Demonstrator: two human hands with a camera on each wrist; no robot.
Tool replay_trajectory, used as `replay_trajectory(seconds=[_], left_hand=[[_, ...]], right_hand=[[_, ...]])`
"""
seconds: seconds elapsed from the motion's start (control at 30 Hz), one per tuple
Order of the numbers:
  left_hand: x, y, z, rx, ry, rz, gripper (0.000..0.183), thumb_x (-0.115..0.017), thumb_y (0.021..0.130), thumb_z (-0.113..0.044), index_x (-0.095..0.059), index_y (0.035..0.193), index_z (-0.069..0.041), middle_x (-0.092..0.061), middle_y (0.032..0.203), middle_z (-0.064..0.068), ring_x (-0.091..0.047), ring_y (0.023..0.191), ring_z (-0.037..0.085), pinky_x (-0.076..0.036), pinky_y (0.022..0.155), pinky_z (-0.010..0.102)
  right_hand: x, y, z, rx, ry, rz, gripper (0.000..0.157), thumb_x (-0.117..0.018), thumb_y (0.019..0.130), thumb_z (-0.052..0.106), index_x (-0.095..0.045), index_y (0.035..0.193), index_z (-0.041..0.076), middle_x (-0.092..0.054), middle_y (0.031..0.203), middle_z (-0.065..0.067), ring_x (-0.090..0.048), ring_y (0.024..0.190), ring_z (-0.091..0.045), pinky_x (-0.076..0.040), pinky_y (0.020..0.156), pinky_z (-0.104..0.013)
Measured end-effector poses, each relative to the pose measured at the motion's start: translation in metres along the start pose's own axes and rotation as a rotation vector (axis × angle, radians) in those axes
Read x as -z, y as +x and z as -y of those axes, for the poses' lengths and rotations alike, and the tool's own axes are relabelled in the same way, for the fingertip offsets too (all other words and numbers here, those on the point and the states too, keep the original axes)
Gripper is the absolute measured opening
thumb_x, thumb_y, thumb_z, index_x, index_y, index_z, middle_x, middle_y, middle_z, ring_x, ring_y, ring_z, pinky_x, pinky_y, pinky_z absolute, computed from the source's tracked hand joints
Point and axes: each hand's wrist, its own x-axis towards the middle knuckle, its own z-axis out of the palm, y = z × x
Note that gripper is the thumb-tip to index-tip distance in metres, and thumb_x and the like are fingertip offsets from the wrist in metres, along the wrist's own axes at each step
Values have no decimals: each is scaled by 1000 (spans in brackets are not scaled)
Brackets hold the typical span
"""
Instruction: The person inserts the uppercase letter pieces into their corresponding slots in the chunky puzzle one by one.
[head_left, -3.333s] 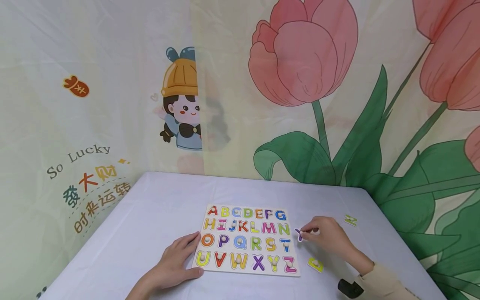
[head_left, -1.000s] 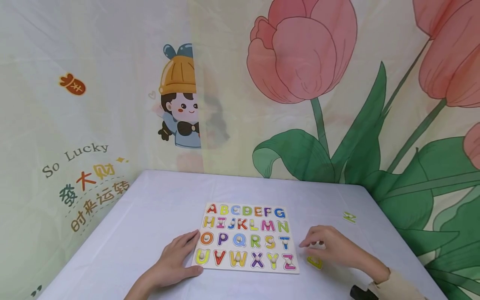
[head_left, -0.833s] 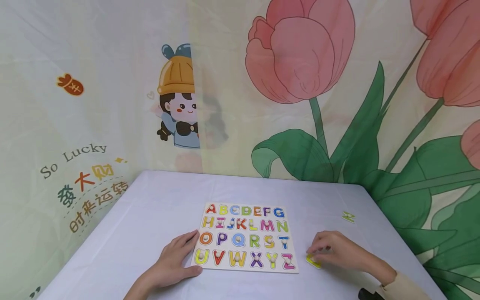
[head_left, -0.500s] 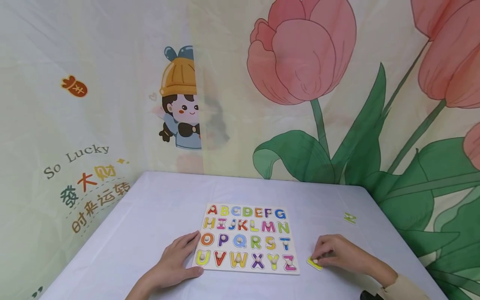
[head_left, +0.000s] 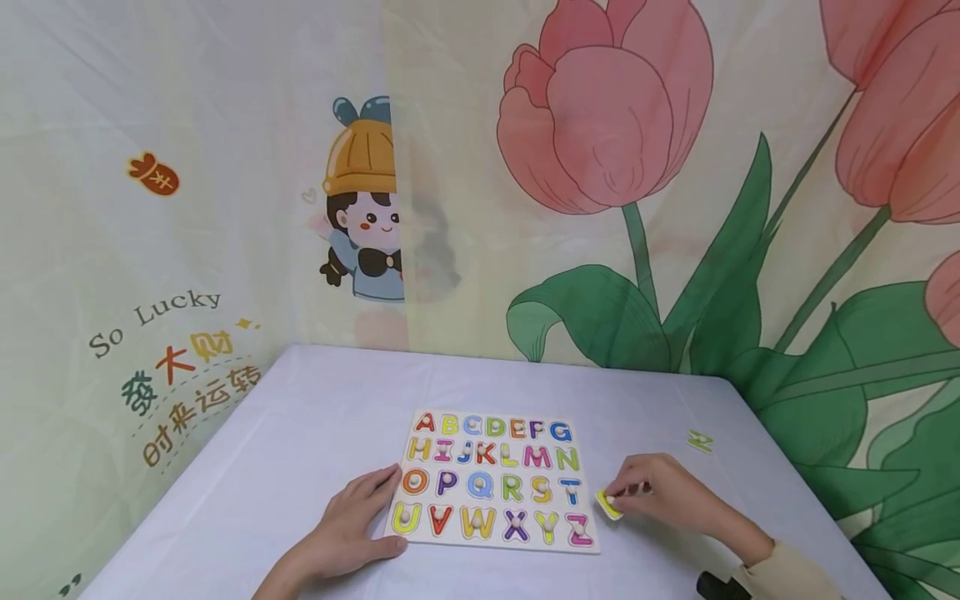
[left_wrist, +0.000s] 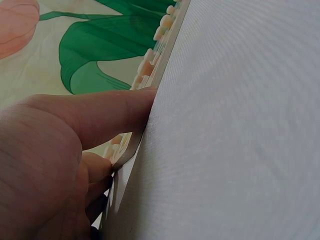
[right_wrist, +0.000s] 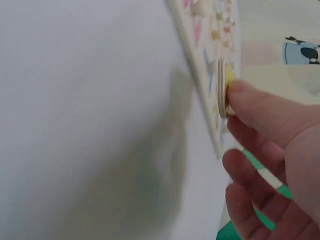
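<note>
A white wooden alphabet puzzle board (head_left: 491, 546) lies on the table, with coloured letters in four rows, most bearing a knob. My left hand (head_left: 341, 529) rests at its lower left corner, fingers along the left side and thumb at the near edge. Thumb (left_wrist: 117, 112) and fingers touch the board's rim in the left wrist view. Just right of the board, my right hand (head_left: 667, 496) pinches a yellow letter puzzle piece (head_left: 607, 507) by its knob. In the right wrist view this piece (right_wrist: 222, 95) appears edge-on, its letter hidden.
A green letter piece (head_left: 701, 441), shaped like an N, lies on the table right of the board. White cloth (head_left: 330, 417) covers the table. Behind it hangs a printed curtain (head_left: 457, 333) with tulips and a cartoon figure.
My right hand earlier pinched a purple letter piece, which has left it. It then took the yellow piece from the table and moved it left, nearer the board. My left hand stays put.
</note>
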Motion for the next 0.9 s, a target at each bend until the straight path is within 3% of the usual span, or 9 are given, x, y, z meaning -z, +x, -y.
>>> replay_trajectory(seconds=[0.17, 0.37, 0.63, 0.9], left_hand=[[-2, 0, 1, 0, 6, -2, 102, -83, 83, -54, -41, 164, -9, -33, 171, 6, -25, 157, 38, -22, 121, 71], [-1, 0, 1, -9, 6, -3, 101, -83, 83, -53, -41, 164, -9, -34, 171, 6, -25, 157, 38, -23, 120, 71], [-2, 0, 3, -34, -9, -8, 102, -82, 84, -53, -40, 164, -6, -34, 171, 8, -26, 157, 39, -23, 120, 72], [-2, 0, 3, -26, -11, -4, 102, -82, 83, -53, -40, 164, -7, -34, 171, 7, -26, 157, 38, -22, 120, 72]], right_hand=[[-12, 29, 20, -39, -68, -142, 10, -86, 91, 25, -86, 101, 24, -67, 84, 21, -57, 77, -2, -53, 66, -22], [-35, 77, 52, -103, -63, -250, 11, -87, 90, 21, -86, 100, 20, -67, 83, 17, -57, 79, -6, -50, 67, -22], [-64, 146, 86, -174, 8, -274, 12, -85, 92, 24, -86, 102, 18, -71, 89, 9, -57, 77, -11, -49, 61, -24], [-89, 197, 102, -182, 17, -281, 11, -84, 93, 26, -86, 99, 18, -72, 89, 8, -57, 80, -11, -48, 66, -27]])
